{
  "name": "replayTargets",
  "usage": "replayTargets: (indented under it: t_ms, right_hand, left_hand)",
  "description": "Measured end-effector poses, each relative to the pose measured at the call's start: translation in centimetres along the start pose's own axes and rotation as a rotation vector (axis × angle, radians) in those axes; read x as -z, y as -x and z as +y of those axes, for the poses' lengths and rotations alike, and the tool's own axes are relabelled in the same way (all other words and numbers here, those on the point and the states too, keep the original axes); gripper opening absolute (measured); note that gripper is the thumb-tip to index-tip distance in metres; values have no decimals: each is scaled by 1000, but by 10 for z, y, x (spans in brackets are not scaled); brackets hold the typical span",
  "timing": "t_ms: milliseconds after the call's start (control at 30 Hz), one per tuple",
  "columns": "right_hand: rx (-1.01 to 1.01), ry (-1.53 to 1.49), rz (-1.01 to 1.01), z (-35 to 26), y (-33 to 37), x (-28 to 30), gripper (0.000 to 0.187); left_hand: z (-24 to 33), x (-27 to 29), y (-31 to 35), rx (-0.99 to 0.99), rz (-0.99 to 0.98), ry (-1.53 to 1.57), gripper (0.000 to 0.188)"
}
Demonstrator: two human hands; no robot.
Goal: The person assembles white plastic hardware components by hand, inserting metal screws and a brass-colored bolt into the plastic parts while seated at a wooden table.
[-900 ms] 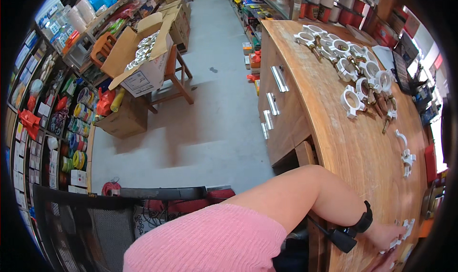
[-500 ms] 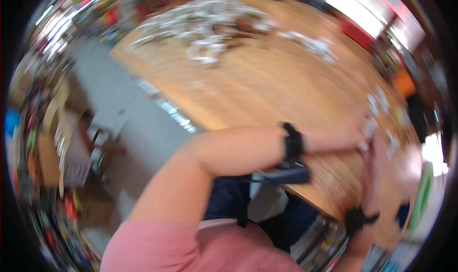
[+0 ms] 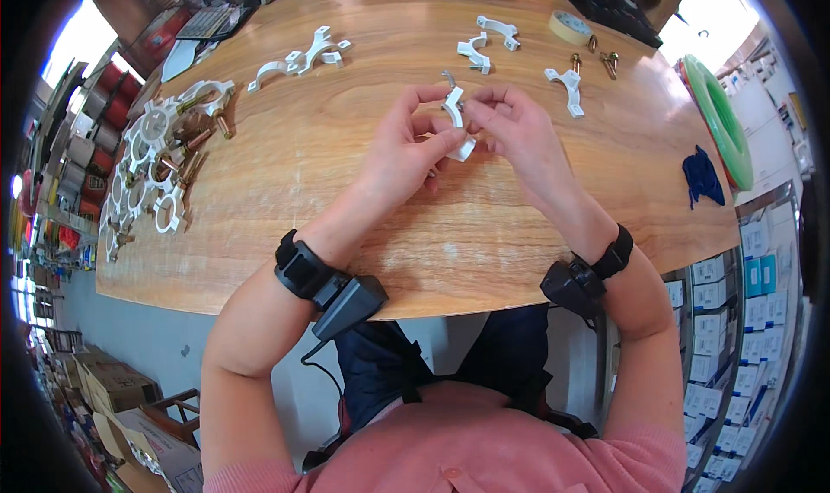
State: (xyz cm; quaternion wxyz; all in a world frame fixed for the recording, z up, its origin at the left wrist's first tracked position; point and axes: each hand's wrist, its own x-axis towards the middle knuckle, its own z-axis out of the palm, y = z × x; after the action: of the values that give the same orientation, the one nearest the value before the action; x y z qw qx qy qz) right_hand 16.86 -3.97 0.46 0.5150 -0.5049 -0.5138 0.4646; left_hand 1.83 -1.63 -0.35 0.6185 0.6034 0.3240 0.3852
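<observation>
My left hand (image 3: 402, 147) pinches a white plastic half-ring pipe clamp (image 3: 456, 111) above the table, thumb against its lower end. From the right, my right hand (image 3: 523, 134) has its fingertips closed near the clamp's side; what they grip there is hidden. A small grey metal piece (image 3: 448, 78) shows at the clamp's upper end. Beyond my hands lie loose half clamps, one (image 3: 499, 33) farther back, another (image 3: 474, 52) just before it, and a third (image 3: 567, 91) to the right. Brass-coloured bolts (image 3: 610, 64) rest near that one.
At the left lies a pile of white ring clamps (image 3: 138, 152) with brass-coloured bolts among them. More half clamps (image 3: 303, 59) sit far left of centre. A tape roll (image 3: 571, 28), a dark blue cloth (image 3: 702, 178) and a green coil (image 3: 726, 121) are on the right.
The view has swung right and steadied from a blur. My hands, earlier together at the picture's right side with something white between them, now appear in the middle.
</observation>
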Motion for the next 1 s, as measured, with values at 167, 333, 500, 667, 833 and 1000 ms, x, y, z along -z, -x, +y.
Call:
replayTargets:
  t_ms: [167,333,500,667,833,1000]
  right_hand:
    - [-230,-146,-103,-7,0,4,29]
    - [-23,-35,-16,-2,-2,0,28]
    - [-165,-279,-45,-4,-3,5,28]
    - [42,-42,53,4,-3,-2,30]
    - [-125,-220,-50,-2,-2,5,28]
    - [-133,-93,-129,4,-6,3,33]
  left_hand:
    - [-3,3,1,-5,16,15,43]
    - [4,1,1,2,15,9,41]
    - [4,2,1,0,19,-6,39]
    - [4,1,2,10,9,-26,39]
    - [5,0,2,6,39,1,39]
    - [5,0,2,-6,29,-2,39]
